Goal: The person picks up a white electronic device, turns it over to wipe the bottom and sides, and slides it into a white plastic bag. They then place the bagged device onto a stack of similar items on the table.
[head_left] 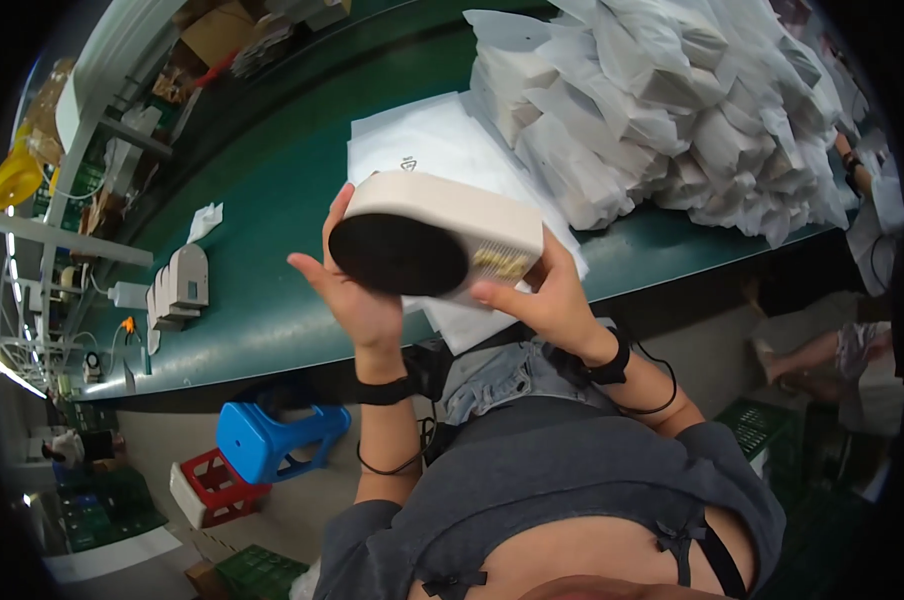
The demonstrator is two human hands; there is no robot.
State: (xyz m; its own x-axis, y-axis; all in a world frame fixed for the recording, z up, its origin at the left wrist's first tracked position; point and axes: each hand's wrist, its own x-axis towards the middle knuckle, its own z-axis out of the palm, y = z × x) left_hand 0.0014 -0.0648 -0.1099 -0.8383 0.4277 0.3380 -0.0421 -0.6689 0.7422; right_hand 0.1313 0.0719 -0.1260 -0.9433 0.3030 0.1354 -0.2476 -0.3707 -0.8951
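Above the green table edge I hold a cream-white device (pixel 512 215) with rounded ends, a round black face and a slotted vent with yellowish marks beside it. My left hand (pixel 364 310) supports the black-faced end, its fingers behind the housing and its thumb stretched out to the side. Around the vented end closes my right hand (pixel 557 305), thumb on the front and fingers at the back. Just behind the device lies a stack of flat white bags (pixel 437 140), partly covered by it. More pale devices (pixel 189 275) stand in a row at the left.
A large heap of items in white translucent bags (pixel 662 120) covers the right of the green table (pixel 272 300). Blue stool (pixel 262 440) and red stool (pixel 212 485) stand below left. A green crate (pixel 762 425) sits right. Other people are at the right edge.
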